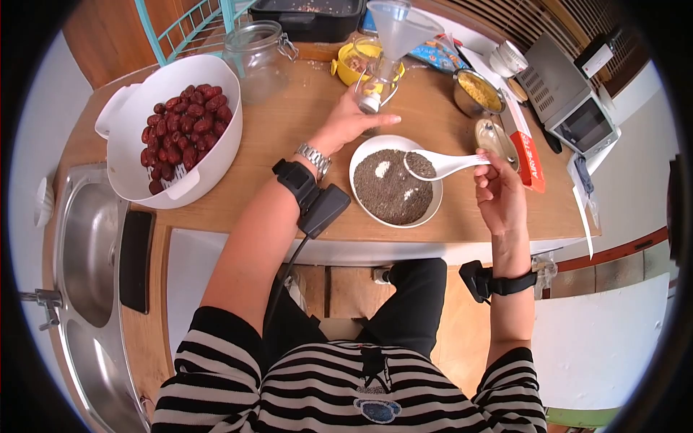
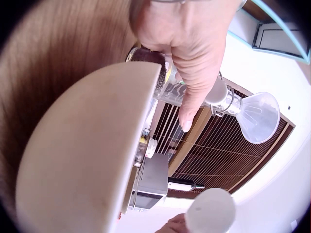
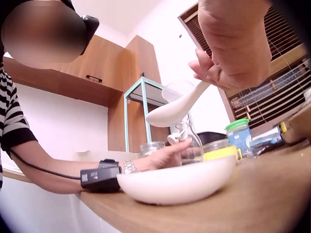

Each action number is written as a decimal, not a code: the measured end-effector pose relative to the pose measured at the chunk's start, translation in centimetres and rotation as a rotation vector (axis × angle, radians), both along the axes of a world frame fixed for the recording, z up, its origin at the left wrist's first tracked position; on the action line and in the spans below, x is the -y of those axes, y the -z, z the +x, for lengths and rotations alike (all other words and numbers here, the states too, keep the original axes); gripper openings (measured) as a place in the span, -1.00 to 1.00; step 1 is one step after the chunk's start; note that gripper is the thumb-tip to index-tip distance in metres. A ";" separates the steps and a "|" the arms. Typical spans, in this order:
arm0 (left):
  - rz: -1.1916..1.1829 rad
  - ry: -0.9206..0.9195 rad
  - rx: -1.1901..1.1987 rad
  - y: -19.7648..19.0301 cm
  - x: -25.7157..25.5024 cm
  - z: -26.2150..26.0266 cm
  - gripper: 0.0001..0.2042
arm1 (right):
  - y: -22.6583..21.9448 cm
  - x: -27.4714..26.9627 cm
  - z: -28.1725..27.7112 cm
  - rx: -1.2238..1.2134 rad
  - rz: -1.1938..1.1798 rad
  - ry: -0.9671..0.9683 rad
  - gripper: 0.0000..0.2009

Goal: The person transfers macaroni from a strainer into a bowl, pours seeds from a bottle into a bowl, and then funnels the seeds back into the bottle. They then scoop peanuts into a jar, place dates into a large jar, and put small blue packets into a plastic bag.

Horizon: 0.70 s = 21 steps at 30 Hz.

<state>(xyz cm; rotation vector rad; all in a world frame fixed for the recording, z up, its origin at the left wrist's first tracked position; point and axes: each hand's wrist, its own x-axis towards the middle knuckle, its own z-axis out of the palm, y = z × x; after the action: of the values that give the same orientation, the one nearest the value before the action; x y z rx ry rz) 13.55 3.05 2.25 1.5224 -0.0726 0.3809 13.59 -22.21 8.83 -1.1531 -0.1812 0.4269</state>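
My left hand grips a clear swing-top bottle, its thumb stretched out. A translucent funnel stands in the bottle's neck, and dark grains show low inside the glass. Near the counter's front edge sits a white bowl of small dark grains with two pale patches. Over its right side, my right hand pinches the handle of a white spoon; dark grains fill the spoon's bowl.
At left, a white basket holds red dates, beside a steel sink. Behind are a glass jar, black tray and yellow container. A metal bowl, glass dish and red-orange box stand right.
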 end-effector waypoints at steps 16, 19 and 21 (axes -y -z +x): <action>-0.046 0.056 0.015 -0.2 -0.1 -0.1 -0.26 | -12.0 -5.6 6.1 0.371 0.240 0.007 -0.82; -0.037 0.039 0.001 -0.1 -0.1 0.0 -0.28 | -11.3 -7.2 4.9 0.573 0.072 -0.011 -0.79; -0.034 0.041 0.009 -0.5 0.0 -0.3 -0.29 | -10.7 -7.4 3.8 0.659 0.040 -0.016 -0.78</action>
<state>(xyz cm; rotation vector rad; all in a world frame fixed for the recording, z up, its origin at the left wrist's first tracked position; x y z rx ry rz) 13.27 3.07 2.72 1.4837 -0.1033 0.3547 17.34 -14.78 19.52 -1.2215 -0.7682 0.0420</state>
